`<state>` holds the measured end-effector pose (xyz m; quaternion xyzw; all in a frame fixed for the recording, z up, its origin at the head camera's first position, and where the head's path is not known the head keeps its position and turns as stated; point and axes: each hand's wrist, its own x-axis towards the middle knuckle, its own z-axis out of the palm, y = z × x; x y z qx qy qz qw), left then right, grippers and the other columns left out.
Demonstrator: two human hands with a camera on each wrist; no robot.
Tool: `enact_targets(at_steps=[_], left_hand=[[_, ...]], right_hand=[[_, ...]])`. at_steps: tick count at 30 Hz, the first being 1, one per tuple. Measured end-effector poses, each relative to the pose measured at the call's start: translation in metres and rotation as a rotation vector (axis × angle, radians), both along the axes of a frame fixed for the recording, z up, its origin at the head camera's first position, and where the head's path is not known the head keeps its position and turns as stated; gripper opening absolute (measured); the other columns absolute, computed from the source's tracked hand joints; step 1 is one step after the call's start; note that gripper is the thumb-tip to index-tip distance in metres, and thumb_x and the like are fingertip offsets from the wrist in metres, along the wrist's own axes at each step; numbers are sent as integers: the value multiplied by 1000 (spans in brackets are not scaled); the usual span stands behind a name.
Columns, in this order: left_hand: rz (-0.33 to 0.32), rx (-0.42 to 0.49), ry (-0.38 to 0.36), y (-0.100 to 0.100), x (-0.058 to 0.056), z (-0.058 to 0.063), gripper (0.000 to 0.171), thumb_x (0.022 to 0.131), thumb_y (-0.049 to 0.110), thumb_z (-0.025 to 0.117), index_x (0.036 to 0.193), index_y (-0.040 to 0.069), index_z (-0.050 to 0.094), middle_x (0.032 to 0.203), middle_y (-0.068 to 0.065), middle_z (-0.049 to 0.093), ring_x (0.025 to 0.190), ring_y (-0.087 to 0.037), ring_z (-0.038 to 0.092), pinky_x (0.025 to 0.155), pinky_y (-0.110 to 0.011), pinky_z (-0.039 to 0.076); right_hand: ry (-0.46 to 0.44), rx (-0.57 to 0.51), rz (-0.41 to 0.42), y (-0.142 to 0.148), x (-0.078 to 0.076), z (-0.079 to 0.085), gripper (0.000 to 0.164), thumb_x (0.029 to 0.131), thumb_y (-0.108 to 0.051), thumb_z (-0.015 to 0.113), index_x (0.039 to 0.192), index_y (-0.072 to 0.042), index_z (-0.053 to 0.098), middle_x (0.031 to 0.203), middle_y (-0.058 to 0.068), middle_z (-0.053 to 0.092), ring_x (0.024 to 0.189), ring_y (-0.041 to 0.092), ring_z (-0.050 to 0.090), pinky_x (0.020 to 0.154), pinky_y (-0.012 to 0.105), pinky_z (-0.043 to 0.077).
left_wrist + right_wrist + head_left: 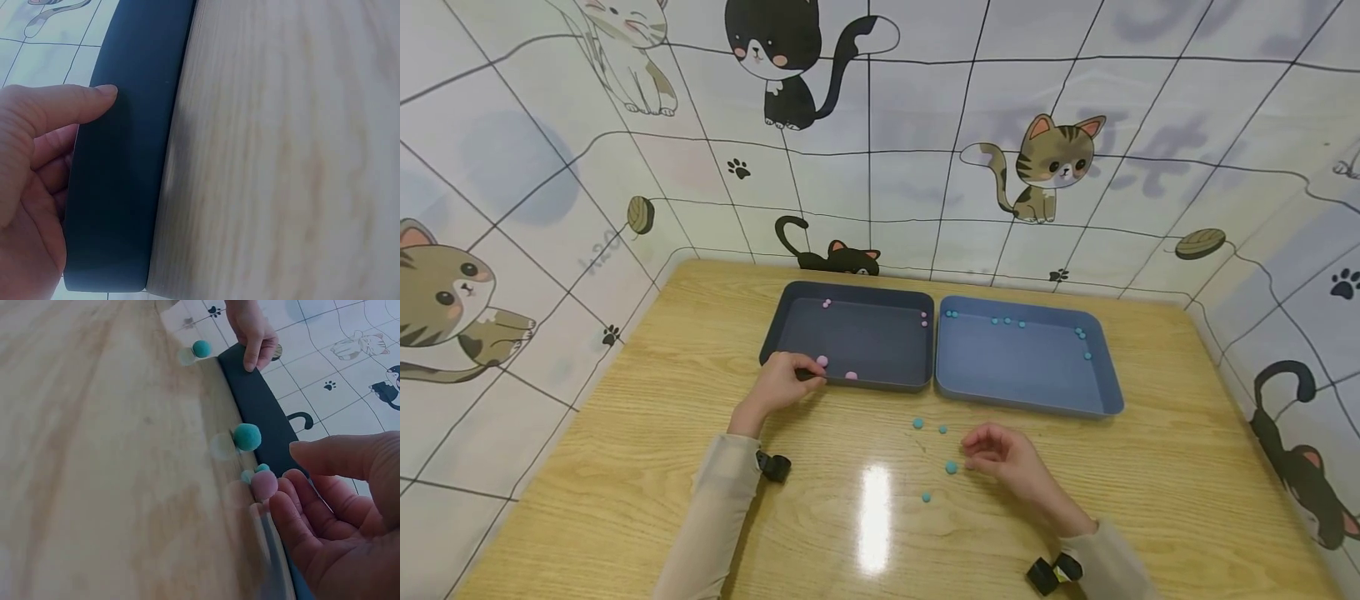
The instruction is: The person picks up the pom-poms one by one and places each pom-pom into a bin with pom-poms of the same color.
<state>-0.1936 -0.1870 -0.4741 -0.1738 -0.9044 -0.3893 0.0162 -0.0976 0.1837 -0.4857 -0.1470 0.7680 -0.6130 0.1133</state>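
My left hand (786, 382) holds the near wall of the dark grey tray (880, 385). In the left wrist view the thumb (103, 100) lies on the wall's outer face, with the fingers behind its rim. Two larger pink pom-poms (822, 361) sit inside, close to that hand. My right hand (1011, 462) hovers low over the table, fingers bent and thumb apart from them. Beside its fingertips is a teal pom-pom (951, 467); several teal ones are scattered nearby. In the right wrist view a pink pom-pom (264, 485) shows right at the fingertips, beyond the open thumb gap.
To the right of the dark tray stands a blue tray (1022, 367) with small teal pom-poms along its edges. Smaller pink pom-poms (924, 319) lie at the dark tray's far and right sides. A cat-patterned backdrop (917, 183) encloses the wooden table (647, 450).
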Motion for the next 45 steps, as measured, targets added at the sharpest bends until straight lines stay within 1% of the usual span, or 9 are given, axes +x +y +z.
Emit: enact_targets(at_steps=[2,5,11,16,19,26,32,38,45], left_hand=[[-1,-2,0,0,0,0,6,78,11,76,80,5,75,83,-5,71,80,-19,64,76,-39,51],[-2,-5,2,0,0,0,7,78,12,76,80,5,75,84,-5,71,81,-20,64,76,-40,51],[0,-9,11,-1,0,-1,7,77,11,76,80,5,75,84,-5,71,81,-20,64,76,-40,51],[1,-5,8,0,0,0,6,77,10,76,80,5,75,83,-5,71,81,-20,65,76,-40,51],[1,-1,9,0,1,0,6,77,10,76,80,5,75,83,-5,71,80,-20,65,75,-40,51],[4,-1,6,0,1,1,7,77,10,76,80,4,75,83,-5,71,80,-20,64,76,-40,51],[2,2,1,1,1,1,7,77,10,76,81,4,75,84,-5,71,82,-21,65,77,-40,51],[0,0,5,1,1,0,7,77,11,76,80,4,75,83,-5,71,81,-20,65,76,-41,51],[3,0,5,1,0,-1,9,77,12,76,80,4,74,83,-5,71,81,-20,64,76,-40,51]], right_hand=[[7,19,-2,1,1,-2,20,80,8,67,98,11,59,97,26,60,86,22,62,75,24,52],[24,52,14,2,2,-4,20,81,7,67,99,8,59,98,23,60,87,19,63,75,24,52],[118,112,61,2,3,-5,17,81,7,66,97,3,61,96,17,61,85,15,63,74,25,53],[125,142,70,2,3,-4,17,81,9,66,97,2,62,95,15,62,85,15,63,75,25,52],[151,153,71,1,3,-4,18,80,10,65,96,1,62,95,14,62,85,14,62,74,27,53],[236,189,89,-1,3,-4,20,78,13,65,93,-1,62,91,11,62,81,20,62,71,27,53],[242,178,97,-2,3,-4,21,77,15,65,92,0,62,88,12,62,78,18,62,69,26,53],[213,181,83,-2,1,-2,18,79,11,65,92,-1,63,90,10,64,79,16,61,70,25,53],[260,159,61,-7,-9,5,17,79,13,65,91,1,63,88,12,64,79,12,61,70,26,53]])
